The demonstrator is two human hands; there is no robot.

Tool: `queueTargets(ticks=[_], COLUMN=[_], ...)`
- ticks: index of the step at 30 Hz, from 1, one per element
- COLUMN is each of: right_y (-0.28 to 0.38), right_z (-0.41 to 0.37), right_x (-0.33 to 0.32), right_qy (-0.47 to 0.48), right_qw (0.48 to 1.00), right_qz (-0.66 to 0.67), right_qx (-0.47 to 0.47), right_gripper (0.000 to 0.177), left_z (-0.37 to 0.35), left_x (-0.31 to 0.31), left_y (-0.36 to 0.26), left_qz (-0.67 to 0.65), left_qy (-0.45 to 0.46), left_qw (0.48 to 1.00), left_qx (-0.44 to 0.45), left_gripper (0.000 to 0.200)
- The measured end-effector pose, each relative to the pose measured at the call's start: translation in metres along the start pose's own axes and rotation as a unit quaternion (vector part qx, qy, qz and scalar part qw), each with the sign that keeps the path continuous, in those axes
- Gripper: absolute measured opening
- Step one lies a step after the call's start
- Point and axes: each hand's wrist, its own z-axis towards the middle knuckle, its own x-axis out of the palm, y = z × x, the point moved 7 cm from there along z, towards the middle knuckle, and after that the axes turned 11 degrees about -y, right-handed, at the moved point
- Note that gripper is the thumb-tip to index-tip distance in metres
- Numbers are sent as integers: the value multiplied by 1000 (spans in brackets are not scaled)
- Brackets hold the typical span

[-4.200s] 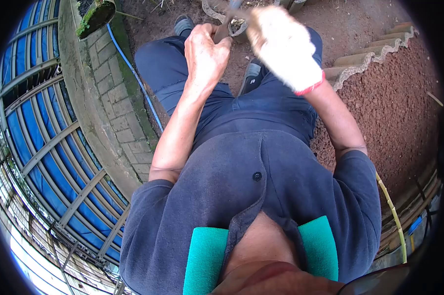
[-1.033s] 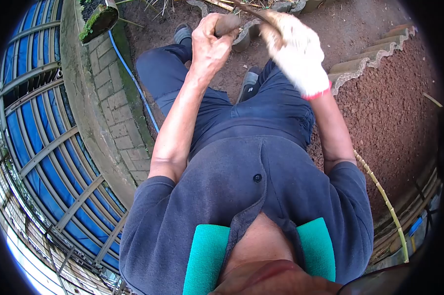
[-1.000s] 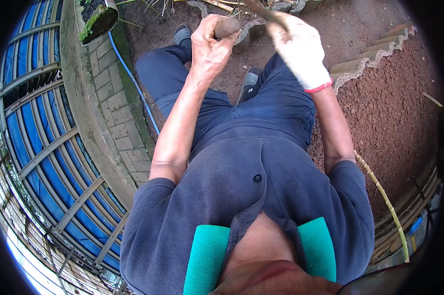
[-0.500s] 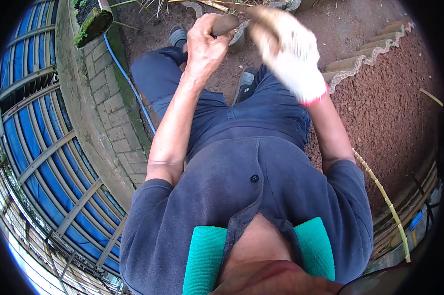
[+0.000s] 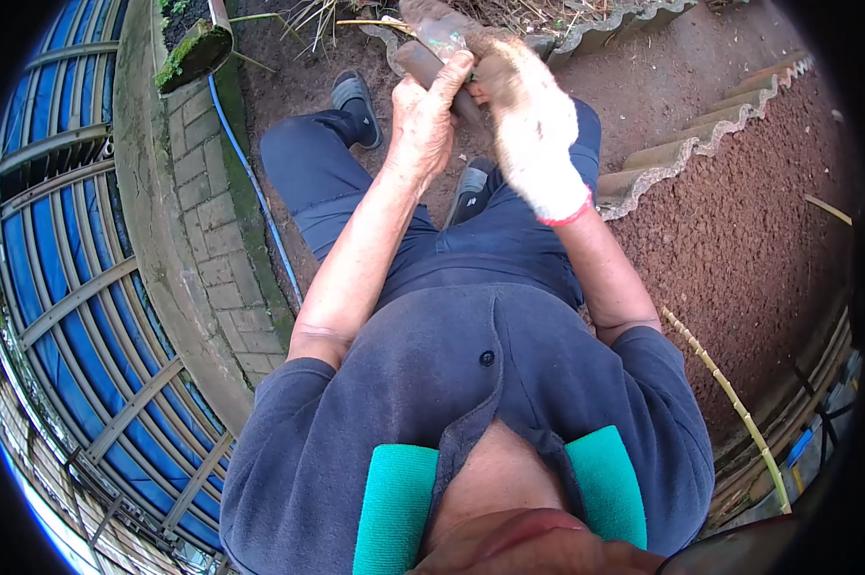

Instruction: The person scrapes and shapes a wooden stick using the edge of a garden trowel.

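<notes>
My bare left hand (image 5: 425, 125) is closed around a brown, rounded handle-like piece (image 5: 423, 63), its thumb laid along the top. Just beyond the thumb is a mud-coated piece (image 5: 444, 34) with pale green flecks, running up and left from the other hand. My right hand (image 5: 533, 125) wears a white knitted glove with a red cuff, its finger side caked in brown soil. Its fingers are curled around the near end of the mud-coated piece and mostly hidden. Both hands are close together above my knees.
Corrugated sheets (image 5: 701, 144) edge a bed of loose reddish soil (image 5: 729, 230) on the right. A brick strip (image 5: 207, 220) and a blue hose (image 5: 250, 177) run along the left. Dry stalks (image 5: 547, 14) lie ahead, beyond my feet. A bamboo stick (image 5: 729, 393) stands at the right.
The gloved right hand has moved left and down, closer to my left hand. My left hand has shifted right and lower, its handle-like piece now tilted. More of the mud-coated piece shows.
</notes>
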Motion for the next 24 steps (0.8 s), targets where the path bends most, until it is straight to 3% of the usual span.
queueTargets(ticks=[1,3,6,9,11,13,14,15,16,17,18,20,22,24], right_y=[15,26,26,24,42,49,21,6,0,0,5,10,9,-14], right_z=[0,2,2,0,-2,-25,-64,-89,-112,-133,-130,-117,-98,-95], right_x=[1,2,9,13,-3,-11,2,23,39,53,70,92,104,115], right_qy=[10,24,76,116,80,134,127,208,243,203,185,120,34,-25], right_qw=[998,998,990,992,995,986,974,888,760,590,496,391,393,430], right_qz=[-62,-57,-29,-27,-48,-89,86,230,314,342,459,577,595,608], right_qx=[-33,-23,-115,-38,-43,-36,167,338,515,702,714,707,701,667], right_gripper=[35,38,42,47,53,47,44,44,47,57,59,57,47,40], left_z=[3,-2,6,11,13,24,25,24,19,14,8,-3,-13,-16], left_x=[-3,-3,-19,-38,-50,-75,-84,-90,-88,-86,-86,-81,-70,-68], left_y=[0,-8,-13,-10,-15,-21,-28,-34,-41,-44,-42,-37,-34,-37], left_qz=[-38,-23,-13,-43,-110,-196,-208,-218,-214,-210,-203,-182,-148,-128], left_qy=[-31,-3,5,-48,-106,-104,-104,-104,-79,-82,-81,-90,-74,-91], left_qw=[999,999,999,997,988,975,973,970,973,974,976,979,985,986], left_qx=[-4,-23,44,33,-2,-18,-10,-2,20,20,21,24,46,58], left_gripper=[39,34,29,24,14,11,11,11,12,12,16,21,33,39])
